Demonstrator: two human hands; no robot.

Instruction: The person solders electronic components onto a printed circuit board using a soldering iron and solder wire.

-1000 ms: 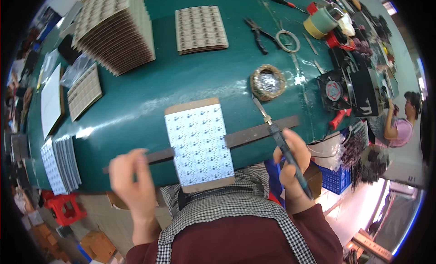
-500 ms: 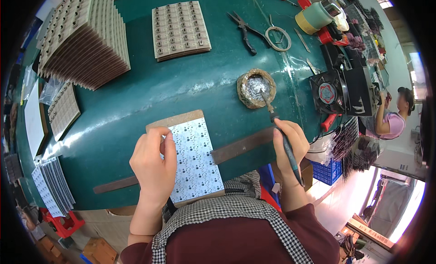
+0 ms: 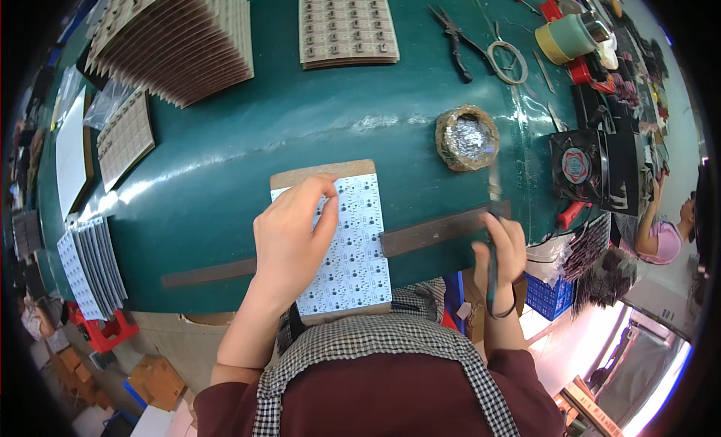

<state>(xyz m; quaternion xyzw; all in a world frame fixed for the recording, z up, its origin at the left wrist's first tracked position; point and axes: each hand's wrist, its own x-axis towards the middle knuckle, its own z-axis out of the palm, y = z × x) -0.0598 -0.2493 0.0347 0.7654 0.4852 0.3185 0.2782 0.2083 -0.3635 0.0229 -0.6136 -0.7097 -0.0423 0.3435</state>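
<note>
A white circuit board panel [image 3: 351,245] with dark spots lies on a brown backing board [image 3: 323,172] in front of me. Over its left part is my left hand [image 3: 291,230], thumb and forefinger curled close together; anything pinched between them is hidden. My right hand [image 3: 505,249] holds a soldering iron [image 3: 493,268], blurred by motion, its tip end pointing away from me. Just beyond that tip stands a round, crusted pot [image 3: 444,145] with shiny silvery metal inside. A dark flat bar [image 3: 432,232] extends from the panel's right edge to below the iron.
Stacked panels [image 3: 176,57] rise at the far left, with another stack [image 3: 349,27] at the back. Pliers [image 3: 458,45], a wire coil [image 3: 508,63] and a green jar [image 3: 568,39] lie back right. A fan [image 3: 577,166] stands right; white panels [image 3: 92,268] lean left. Another person [image 3: 661,230] sits far right.
The iron's tip has come out of the pot and closer to me. My left hand has moved further over the panel. The whole view has shifted, so the table items appear higher and further right.
</note>
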